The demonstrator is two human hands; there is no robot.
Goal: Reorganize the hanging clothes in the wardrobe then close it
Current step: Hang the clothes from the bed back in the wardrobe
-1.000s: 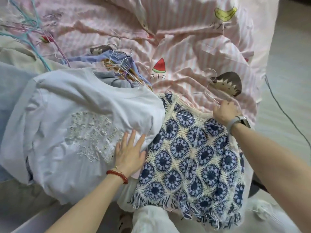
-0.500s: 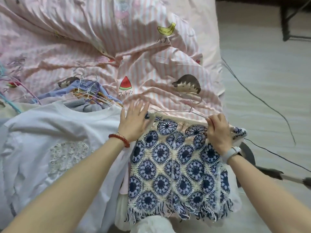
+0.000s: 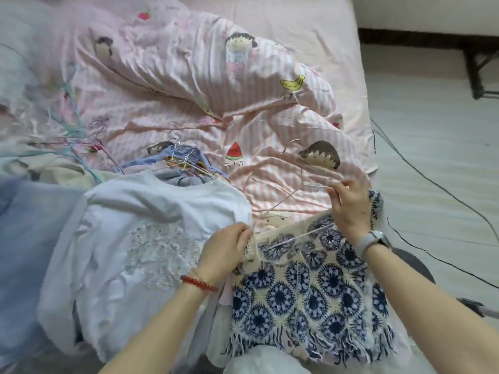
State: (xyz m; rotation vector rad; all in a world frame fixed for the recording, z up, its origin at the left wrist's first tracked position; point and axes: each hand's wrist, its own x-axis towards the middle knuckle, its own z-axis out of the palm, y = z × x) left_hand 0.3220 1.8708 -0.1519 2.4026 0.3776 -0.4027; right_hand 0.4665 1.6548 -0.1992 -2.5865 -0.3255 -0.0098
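Head view: half a second ago the left hand [image 3: 224, 249] lay flat at the top edge of the blue-and-cream crochet top [image 3: 305, 287]; now its fingers pinch that edge, pulled down off the wire hanger [image 3: 310, 184]. The right hand [image 3: 351, 211], earlier on the top's shoulder, now grips the hanger's arm, fingers curled round it. A white T-shirt [image 3: 140, 228] lies beside the crochet top on the bed, over a pink striped duvet [image 3: 216, 103]. Pale floor with a black cable [image 3: 432, 182] runs right.

One head-worn view — looking steeply down, close over the bed [image 3: 337, 36].
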